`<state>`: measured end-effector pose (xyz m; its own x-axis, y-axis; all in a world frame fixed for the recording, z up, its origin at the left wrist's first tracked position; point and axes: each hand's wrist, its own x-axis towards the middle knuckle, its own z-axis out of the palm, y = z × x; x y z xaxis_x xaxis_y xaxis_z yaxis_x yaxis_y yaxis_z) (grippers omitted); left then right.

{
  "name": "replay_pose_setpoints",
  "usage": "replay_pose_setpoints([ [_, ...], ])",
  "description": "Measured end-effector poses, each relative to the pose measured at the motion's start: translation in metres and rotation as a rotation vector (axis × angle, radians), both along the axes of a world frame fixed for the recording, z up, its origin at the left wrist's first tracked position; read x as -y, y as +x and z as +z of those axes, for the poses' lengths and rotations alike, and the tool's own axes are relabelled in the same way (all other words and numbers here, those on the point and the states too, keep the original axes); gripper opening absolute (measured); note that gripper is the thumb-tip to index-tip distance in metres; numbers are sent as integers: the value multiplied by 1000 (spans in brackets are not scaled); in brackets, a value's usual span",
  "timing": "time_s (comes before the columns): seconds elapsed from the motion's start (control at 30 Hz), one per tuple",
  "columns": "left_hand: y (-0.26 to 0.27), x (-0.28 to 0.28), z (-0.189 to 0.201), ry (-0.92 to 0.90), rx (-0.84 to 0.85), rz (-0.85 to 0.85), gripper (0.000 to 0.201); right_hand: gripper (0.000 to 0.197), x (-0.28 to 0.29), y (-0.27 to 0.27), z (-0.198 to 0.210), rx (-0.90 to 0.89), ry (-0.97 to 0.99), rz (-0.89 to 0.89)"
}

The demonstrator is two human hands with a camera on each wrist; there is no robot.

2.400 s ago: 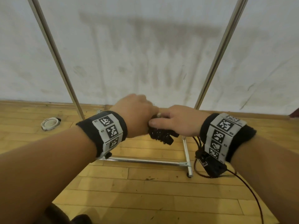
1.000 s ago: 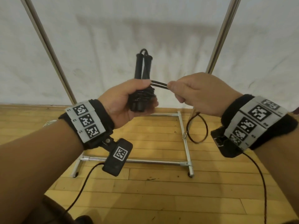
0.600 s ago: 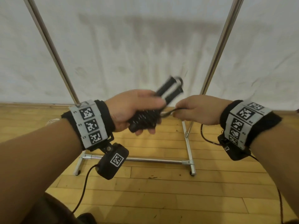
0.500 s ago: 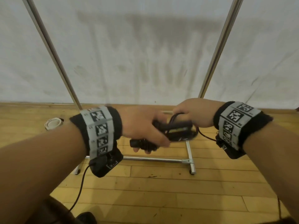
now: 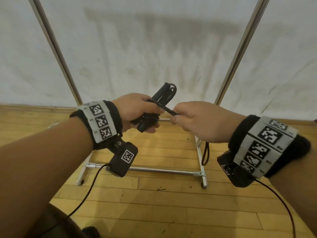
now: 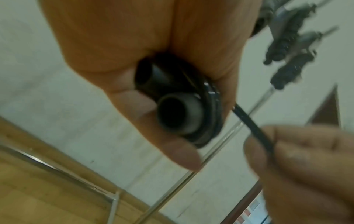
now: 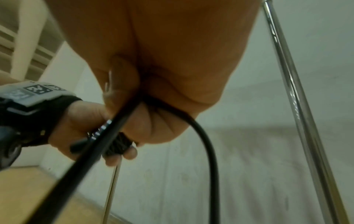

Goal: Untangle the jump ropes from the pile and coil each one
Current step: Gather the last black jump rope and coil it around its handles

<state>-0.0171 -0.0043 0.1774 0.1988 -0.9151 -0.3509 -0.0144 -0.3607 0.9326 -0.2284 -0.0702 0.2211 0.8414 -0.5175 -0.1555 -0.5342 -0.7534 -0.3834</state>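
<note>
My left hand (image 5: 137, 111) grips the two black jump-rope handles (image 5: 163, 94) held together, with turns of black cord wound round them. In the left wrist view the handle ends (image 6: 176, 112) point at the camera inside my curled fingers (image 6: 168, 150). My right hand (image 5: 193, 121) pinches the black cord (image 5: 164, 109) a short way right of the handles, and the cord runs taut between both hands. A loop of the cord (image 5: 205, 153) hangs below my right hand. The right wrist view shows the cord (image 7: 203, 136) leaving my closed right fist.
A chrome rack frame (image 5: 154, 170) on small wheels stands on the wooden floor (image 5: 171, 212) ahead, its two uprights (image 5: 240, 48) rising before a white sheet (image 5: 154, 48). Wrist-camera cables (image 5: 85, 200) dangle from both arms.
Both hands rose from low in front of me, and the handles swung from lying across to pointing up and right. My right hand drew the cord out to the right of the bundle.
</note>
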Motion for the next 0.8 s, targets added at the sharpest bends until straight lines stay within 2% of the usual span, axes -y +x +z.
replay_pose_setpoints([
  [0.07, 3, -2, 3, -38, -157, -57, 40, 27, 5, -4, -5, -29, 100, -21],
  [0.13, 1, -3, 6, -75, -234, -72, 52, 27, 10, -7, -12, -72, 205, -25],
  [0.2, -1, -4, 9, -117, -220, -49, 54, 27, 15, -7, -17, -91, 264, -25],
  [0.27, -4, -4, 11, -145, -172, -102, 46, 29, 23, -9, -20, -107, 248, -35],
  [0.33, -9, -7, 13, -97, -96, -263, 36, 29, 31, -11, -22, -151, 152, -46],
  [0.4, -19, -12, 11, 45, 31, -489, 29, 19, 36, -10, -25, -218, 43, -28],
  [0.47, -37, -15, 4, 194, 295, -676, 28, 11, 36, -5, -26, -281, -60, -1],
  [0.5, -47, -15, -1, 253, 459, -722, 33, 13, 34, -1, -25, -297, -106, 12],
  [0.6, -63, -9, -18, 296, 814, -680, 53, 14, 21, 13, -17, -280, -295, 101],
  [0.63, -64, -6, -23, 278, 887, -634, 52, 15, 14, 18, -13, -265, -360, 135],
  [0.67, -62, -3, -26, 262, 912, -574, 44, 17, 6, 22, -9, -251, -412, 163],
  [0.7, -59, 1, -28, 253, 884, -501, 31, 18, -3, 25, -5, -242, -443, 180],
  [0.77, -46, 7, -27, 239, 722, -350, 8, 21, -15, 28, 0, -227, -435, 183],
  [0.8, -37, 8, -25, 210, 623, -266, 10, 24, -17, 27, 1, -216, -405, 165],
])
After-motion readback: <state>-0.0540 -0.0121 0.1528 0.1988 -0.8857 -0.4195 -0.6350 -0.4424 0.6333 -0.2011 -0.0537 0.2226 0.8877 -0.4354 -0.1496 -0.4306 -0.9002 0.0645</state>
